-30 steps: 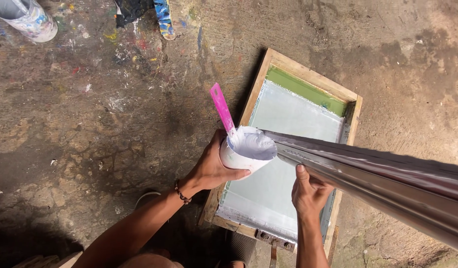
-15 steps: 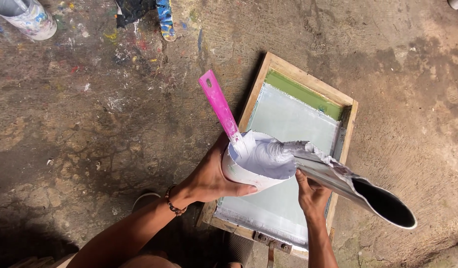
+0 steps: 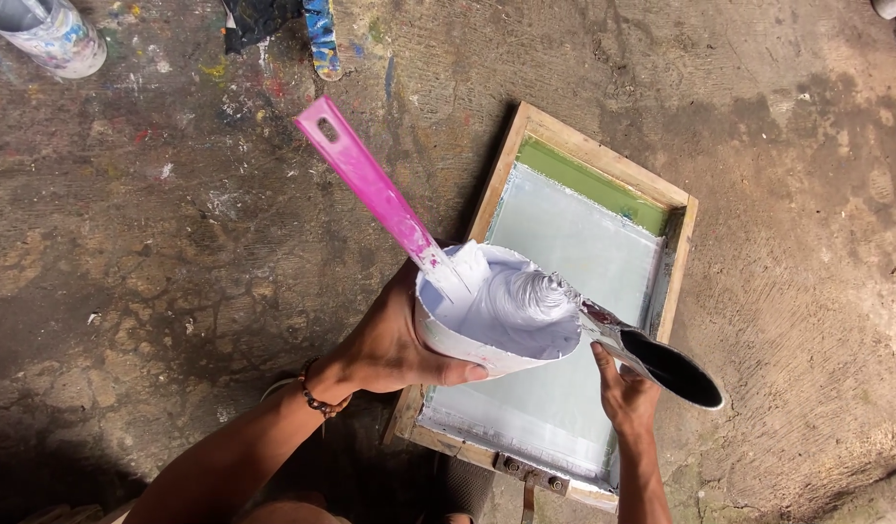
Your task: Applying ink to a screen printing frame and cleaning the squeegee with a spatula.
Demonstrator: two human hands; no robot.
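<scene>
My left hand [image 3: 385,344] grips a white container [image 3: 467,344] full of thick white paint, tilted over a wooden screen frame [image 3: 595,155] that lies on the floor. A pink-handled spatula [image 3: 370,184] stands in the container and leans up to the left. My right hand [image 3: 624,400] holds a metal tool with a black end [image 3: 666,367]. Its paint-coated tip [image 3: 550,291] is pushed into the white paint at the container's right rim. The frame's mesh [image 3: 574,243] is pale grey-white with a green strip [image 3: 588,184] at its far end.
A stained, paint-spattered concrete floor [image 3: 176,252] surrounds the frame. A paint-splashed bucket [image 3: 50,34] stands at the top left. A dark rag and a blue-spattered strip [image 3: 320,37] lie at the top middle. A metal clamp [image 3: 525,471] sits on the frame's near edge.
The metal tool has swung down and away from the camera, its tip now in the paint. The container has tipped more open toward me, and the pink spatula leans further left.
</scene>
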